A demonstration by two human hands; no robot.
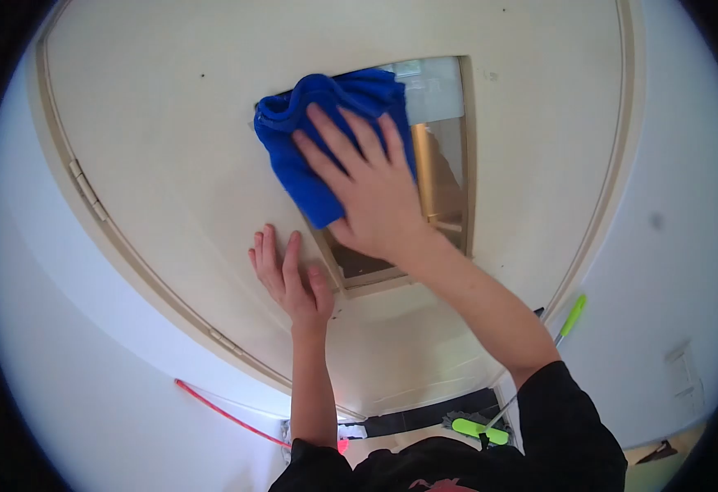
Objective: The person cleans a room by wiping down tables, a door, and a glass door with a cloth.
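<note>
A blue cloth (301, 168) lies spread against the upper left part of a small glass window (445, 164) in a cream door (170, 148). My right hand (371, 184) presses flat on the cloth with its fingers spread, its thumb near the cloth's lower edge. The cloth's top edge is folded into waves. Lower left of the window, my left hand (289, 275) rests against the door panel, fingers apart and holding nothing. The right side of the glass shows uncovered, with a pale strip at its top.
Door hinges (88, 190) are on the left edge. A red stick (227, 415) leans at the lower left. At the lower right stand a mop with a green head (480, 430) and a green handle (572, 316). White walls (654, 271) flank the door.
</note>
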